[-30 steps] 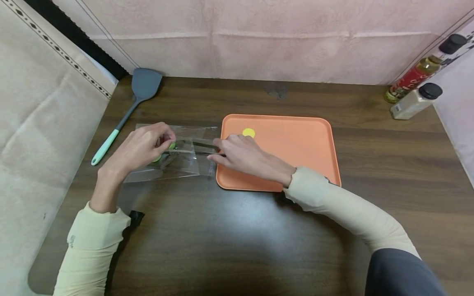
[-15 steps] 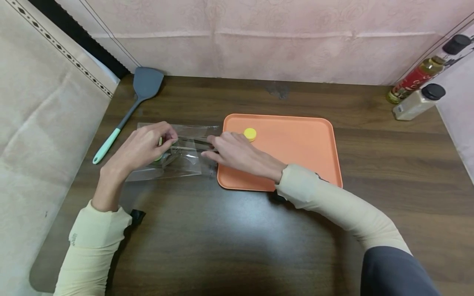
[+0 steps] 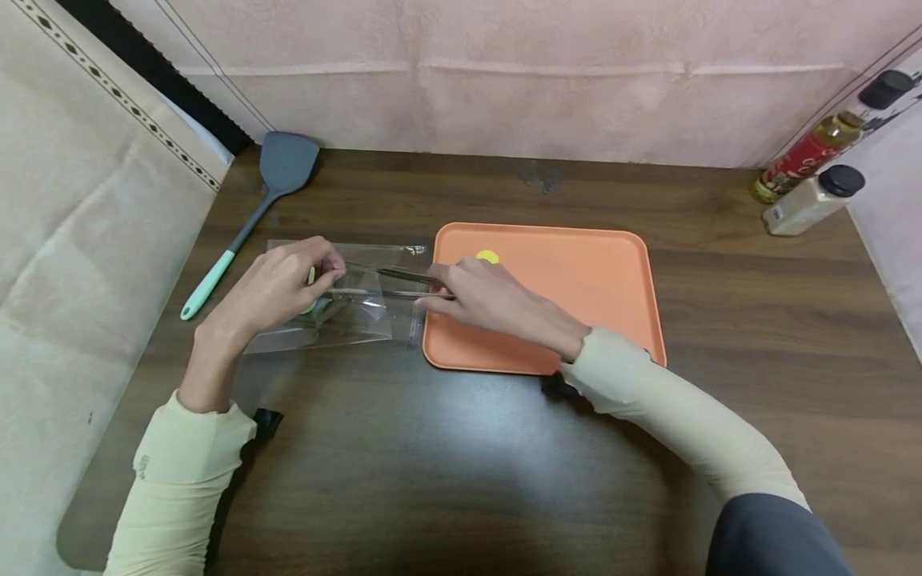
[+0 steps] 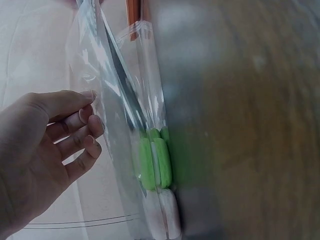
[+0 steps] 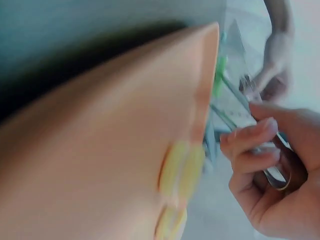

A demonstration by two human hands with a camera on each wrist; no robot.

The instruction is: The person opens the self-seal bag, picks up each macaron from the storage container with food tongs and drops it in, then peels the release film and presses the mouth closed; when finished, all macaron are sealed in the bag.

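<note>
On the dark wooden worktop (image 3: 446, 464), left of an orange tray (image 3: 576, 280), lies a clear plastic bag (image 3: 360, 330), thin, creased and glossy. Inside sits a bright green macaron (image 4: 163, 162), two smooth rounded shells around a pale filling, with a whitish macaron (image 4: 170, 212) just beside it. The left hand (image 3: 281, 280) has its grip pinched on the bag's film; the right hand (image 3: 497, 300) has its grip clamped round slim metal tongs (image 3: 407, 277), whose arms run into the bag toward the green macaron. Whether the tips touch it, I cannot tell. Yellow macarons (image 5: 189, 172) rest on the tray.
</note>
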